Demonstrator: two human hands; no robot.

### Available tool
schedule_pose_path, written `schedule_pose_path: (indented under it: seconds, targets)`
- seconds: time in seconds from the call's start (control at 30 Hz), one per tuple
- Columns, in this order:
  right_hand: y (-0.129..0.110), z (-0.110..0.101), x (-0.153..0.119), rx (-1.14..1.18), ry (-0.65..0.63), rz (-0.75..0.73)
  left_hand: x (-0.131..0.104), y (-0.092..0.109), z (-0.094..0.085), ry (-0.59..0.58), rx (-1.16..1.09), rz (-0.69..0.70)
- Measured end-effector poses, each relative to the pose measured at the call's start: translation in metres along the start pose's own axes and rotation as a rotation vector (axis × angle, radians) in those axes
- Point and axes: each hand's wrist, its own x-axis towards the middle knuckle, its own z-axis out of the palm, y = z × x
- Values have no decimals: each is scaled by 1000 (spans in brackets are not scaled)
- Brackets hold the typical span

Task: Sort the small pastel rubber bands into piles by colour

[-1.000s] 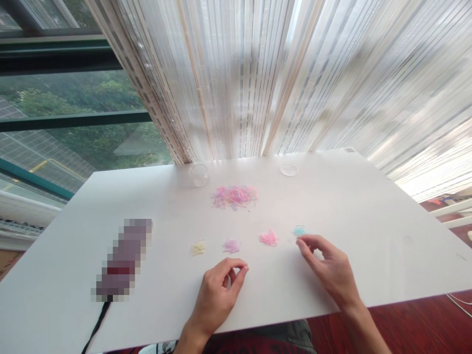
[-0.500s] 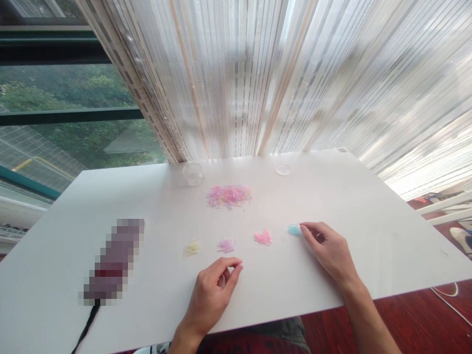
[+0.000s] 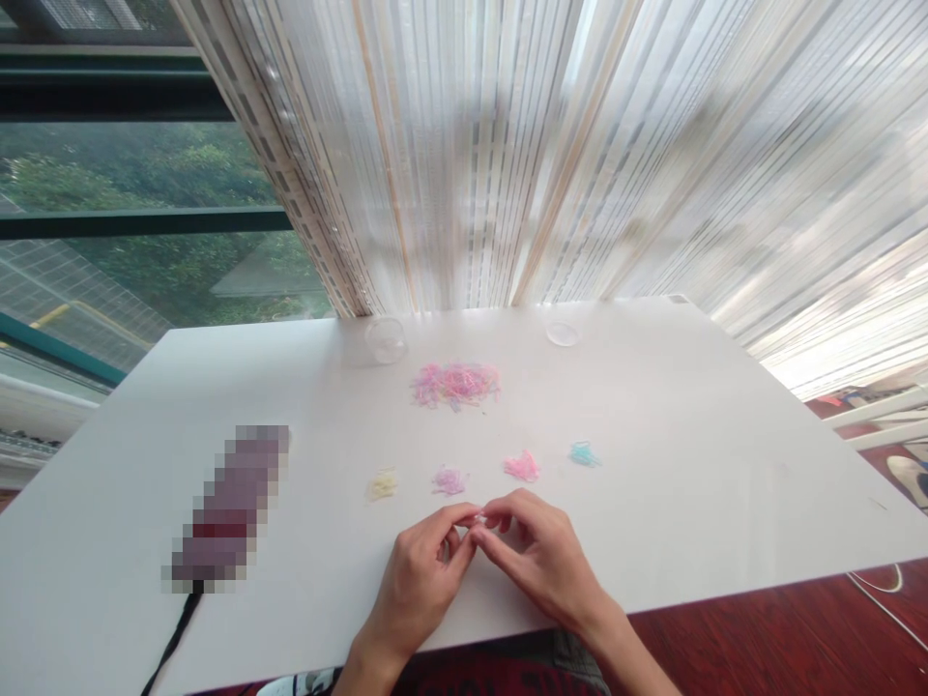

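My left hand (image 3: pixel 424 570) and my right hand (image 3: pixel 540 556) meet over the front of the table, thumbs and forefingers pinched together. Something tiny and pale seems to lie between the fingertips; its kind cannot be made out. Just beyond the hands are small piles of thin, strand-like pieces: a yellow pile (image 3: pixel 382 484), a purple pile (image 3: pixel 449 480), a pink pile (image 3: pixel 522 466) and a light blue pile (image 3: pixel 583 453). Farther back lies a larger mixed pile (image 3: pixel 456 384), mostly pink and purple.
A clear round container (image 3: pixel 386 340) and a clear shallow lid or dish (image 3: pixel 564 333) stand near the white table's (image 3: pixel 696 416) back edge. At the left lies a pixelated long object (image 3: pixel 230 512) with a black strap (image 3: pixel 178 628). A striped curtain (image 3: pixel 507 155) hangs behind.
My right hand has left the light blue pile and moved left to meet my left hand at the fingertips. My left hand has stayed nearly in place. The view has shifted slightly.
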Motion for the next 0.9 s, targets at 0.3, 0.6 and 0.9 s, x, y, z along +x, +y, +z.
schedule_pose_path:
  seconds: [0.3, 0.6, 0.9]
  targets:
    - [1, -5, 0, 87, -48, 107, -1, 0, 2, 7, 66, 68]
    - [4, -7, -1, 90, -28, 48, 1, 3, 0, -26, 52, 9]
    - [1, -8, 0, 78, -14, 49, 1, 4, -2, -17, -42, -77]
